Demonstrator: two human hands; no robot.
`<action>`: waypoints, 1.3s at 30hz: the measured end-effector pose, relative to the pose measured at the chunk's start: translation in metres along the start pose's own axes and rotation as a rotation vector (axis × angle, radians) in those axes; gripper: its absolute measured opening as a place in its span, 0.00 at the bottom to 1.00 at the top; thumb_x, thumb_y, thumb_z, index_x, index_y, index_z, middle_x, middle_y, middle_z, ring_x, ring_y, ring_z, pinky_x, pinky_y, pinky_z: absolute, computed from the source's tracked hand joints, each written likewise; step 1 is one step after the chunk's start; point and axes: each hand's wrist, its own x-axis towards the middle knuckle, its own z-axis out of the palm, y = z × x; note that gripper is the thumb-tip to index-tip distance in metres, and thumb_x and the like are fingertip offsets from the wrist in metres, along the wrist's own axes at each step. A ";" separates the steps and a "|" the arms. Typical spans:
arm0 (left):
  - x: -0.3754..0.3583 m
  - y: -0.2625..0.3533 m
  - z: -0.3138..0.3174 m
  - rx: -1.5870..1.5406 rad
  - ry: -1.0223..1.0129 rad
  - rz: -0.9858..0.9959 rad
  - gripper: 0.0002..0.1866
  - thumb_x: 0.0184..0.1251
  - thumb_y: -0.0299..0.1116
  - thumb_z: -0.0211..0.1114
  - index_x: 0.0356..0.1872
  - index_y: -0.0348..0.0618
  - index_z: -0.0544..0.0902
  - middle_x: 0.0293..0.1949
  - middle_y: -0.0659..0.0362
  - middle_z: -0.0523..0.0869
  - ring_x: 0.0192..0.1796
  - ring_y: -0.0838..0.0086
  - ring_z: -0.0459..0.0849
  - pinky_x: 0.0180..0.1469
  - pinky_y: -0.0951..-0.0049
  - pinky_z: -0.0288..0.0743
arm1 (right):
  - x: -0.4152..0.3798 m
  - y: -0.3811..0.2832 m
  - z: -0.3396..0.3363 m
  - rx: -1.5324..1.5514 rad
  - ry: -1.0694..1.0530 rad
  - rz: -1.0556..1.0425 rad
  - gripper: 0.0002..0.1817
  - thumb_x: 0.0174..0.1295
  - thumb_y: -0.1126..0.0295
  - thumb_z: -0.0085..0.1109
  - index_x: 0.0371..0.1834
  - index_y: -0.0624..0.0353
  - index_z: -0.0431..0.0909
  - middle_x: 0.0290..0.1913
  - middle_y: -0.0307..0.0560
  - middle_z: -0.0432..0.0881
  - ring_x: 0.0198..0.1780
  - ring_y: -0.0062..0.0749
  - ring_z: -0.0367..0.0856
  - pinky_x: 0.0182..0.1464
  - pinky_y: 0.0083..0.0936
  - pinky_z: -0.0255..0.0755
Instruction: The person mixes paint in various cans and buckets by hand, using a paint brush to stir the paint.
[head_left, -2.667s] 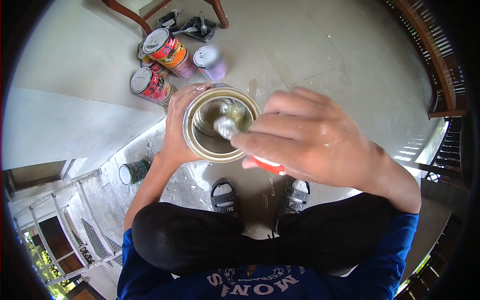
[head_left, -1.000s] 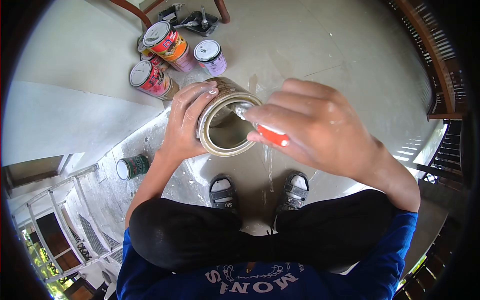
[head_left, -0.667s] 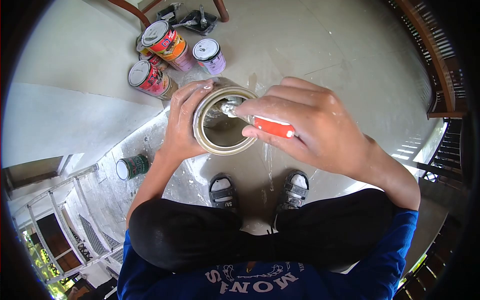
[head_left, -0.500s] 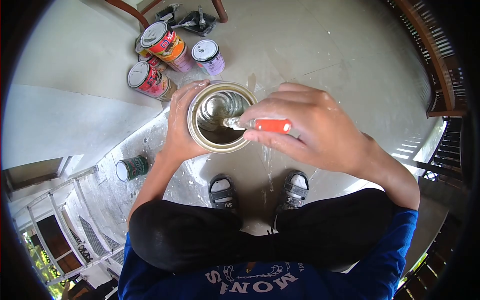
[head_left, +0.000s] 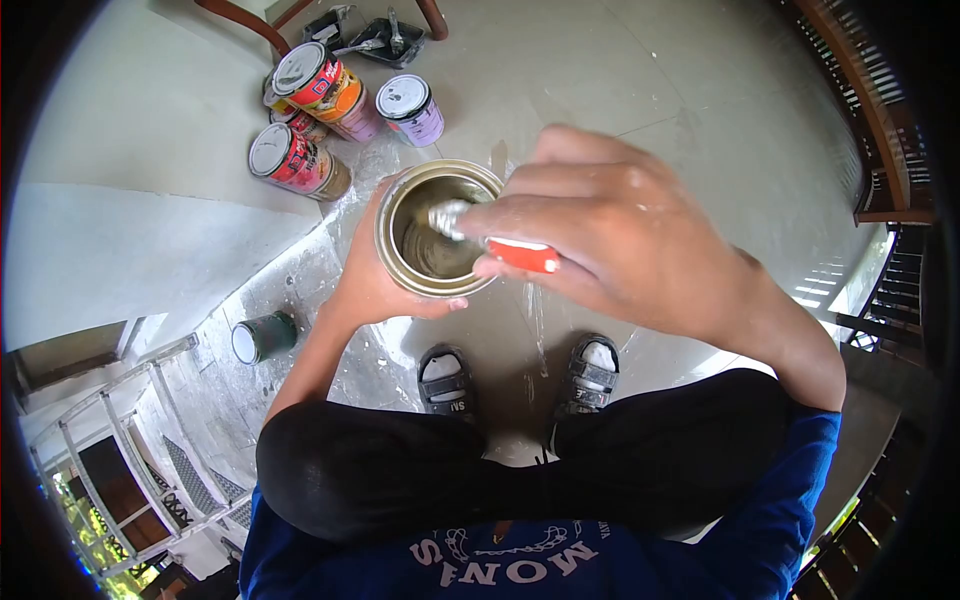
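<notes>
My left hand [head_left: 362, 275] is wrapped around the side of an open metal paint can [head_left: 388, 255], with the can's mouth facing up at me. Its inner wall shows ring-like ridges and a dull film. My right hand [head_left: 625, 235] is closed on a red-handled tool [head_left: 524, 256] above the can's right rim. The tool's whitish, paint-crusted end reaches into the mouth. Motion blur and my fingers hide its exact kind.
Several labelled paint cans [head_left: 300, 160] stand by the wall, with a lilac-sided can [head_left: 410, 110] beside them. Behind are black trays [head_left: 392, 45] holding brushes. A green can [head_left: 264, 338] lies on the paint-spotted floor at left, near a metal ladder [head_left: 120, 450]. My sandalled feet [head_left: 445, 380] are below.
My right hand has shifted slightly and turned, swinging the tool's end up and left inside the can. The can tilts slightly differently in my left hand, whose fingers now show below the rim.
</notes>
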 end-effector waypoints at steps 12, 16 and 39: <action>0.007 0.004 0.000 0.388 -0.040 0.161 0.56 0.26 0.44 0.87 0.66 0.39 0.72 0.62 0.46 0.77 0.65 0.50 0.75 0.69 0.54 0.67 | -0.004 0.003 0.000 -0.076 -0.104 0.103 0.05 0.57 0.71 0.63 0.36 0.56 0.82 0.34 0.43 0.84 0.43 0.36 0.81 0.44 0.34 0.79; 0.007 0.006 -0.001 0.431 -0.020 0.191 0.56 0.24 0.44 0.86 0.65 0.39 0.72 0.62 0.46 0.77 0.64 0.47 0.75 0.68 0.52 0.67 | -0.004 0.000 0.018 -0.103 -0.028 0.029 0.06 0.57 0.72 0.63 0.38 0.57 0.82 0.34 0.42 0.83 0.44 0.37 0.81 0.45 0.33 0.79; 0.012 0.015 -0.005 0.622 0.071 0.125 0.55 0.27 0.47 0.83 0.65 0.34 0.71 0.57 0.44 0.78 0.61 0.47 0.76 0.65 0.52 0.69 | -0.011 -0.010 0.015 -0.202 -0.038 -0.058 0.12 0.55 0.68 0.69 0.40 0.59 0.81 0.34 0.41 0.80 0.43 0.32 0.79 0.44 0.30 0.77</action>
